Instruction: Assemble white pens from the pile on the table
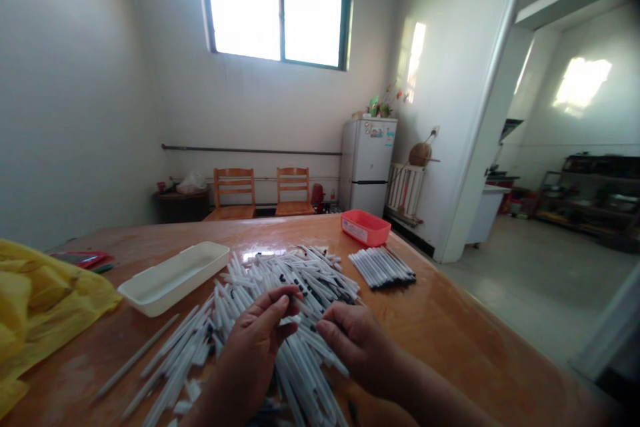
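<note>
A white pen (308, 309) runs between my two hands above a large heap. My left hand (263, 327) pinches its far end between thumb and fingertips. At the near end, my right hand (353, 340) is closed round it, so that part of the pen is hidden. Beneath both hands spreads the pile of loose white pen barrels (305, 373), with small black parts (301, 283) scattered among them. Right of the heap, several white pens with black ends (383, 268) lie side by side in a neat row.
A cream tray (150, 305) stands left of the heap, and a red plastic basket (367, 235) behind the row. A yellow plastic bag (45, 313) covers the wooden table's (440, 333) left side. Two chairs (235, 193) and a fridge (367, 160) stand beyond.
</note>
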`<move>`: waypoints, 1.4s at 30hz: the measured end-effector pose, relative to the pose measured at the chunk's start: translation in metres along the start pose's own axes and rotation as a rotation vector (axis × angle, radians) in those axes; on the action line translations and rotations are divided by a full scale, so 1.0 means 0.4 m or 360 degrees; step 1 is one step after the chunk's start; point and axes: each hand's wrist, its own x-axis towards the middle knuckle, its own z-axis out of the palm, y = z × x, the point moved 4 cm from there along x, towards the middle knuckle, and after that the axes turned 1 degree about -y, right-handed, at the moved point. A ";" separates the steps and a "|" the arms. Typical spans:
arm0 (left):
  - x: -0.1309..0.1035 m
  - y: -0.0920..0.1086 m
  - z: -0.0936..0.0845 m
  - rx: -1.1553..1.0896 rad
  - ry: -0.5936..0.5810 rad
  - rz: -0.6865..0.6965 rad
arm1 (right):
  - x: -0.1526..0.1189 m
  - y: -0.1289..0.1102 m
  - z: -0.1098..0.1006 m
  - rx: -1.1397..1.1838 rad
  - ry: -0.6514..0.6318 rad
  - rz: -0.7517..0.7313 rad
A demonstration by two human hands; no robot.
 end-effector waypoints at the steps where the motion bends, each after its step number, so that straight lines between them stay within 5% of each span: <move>1: -0.001 0.000 0.000 -0.0006 -0.0001 -0.0009 | 0.000 0.002 0.000 -0.0013 0.0003 0.0007; 8: 0.000 -0.006 -0.010 0.0049 0.0139 0.0063 | -0.001 -0.004 -0.003 -0.0061 -0.0003 -0.0019; 34: 0.013 -0.014 -0.007 -0.0010 0.0070 -0.0004 | 0.004 0.010 0.000 0.0220 -0.0057 0.0047; 42: 0.002 0.014 0.008 -0.0084 -0.0109 0.0124 | 0.002 0.023 0.035 0.1343 -0.0526 0.0433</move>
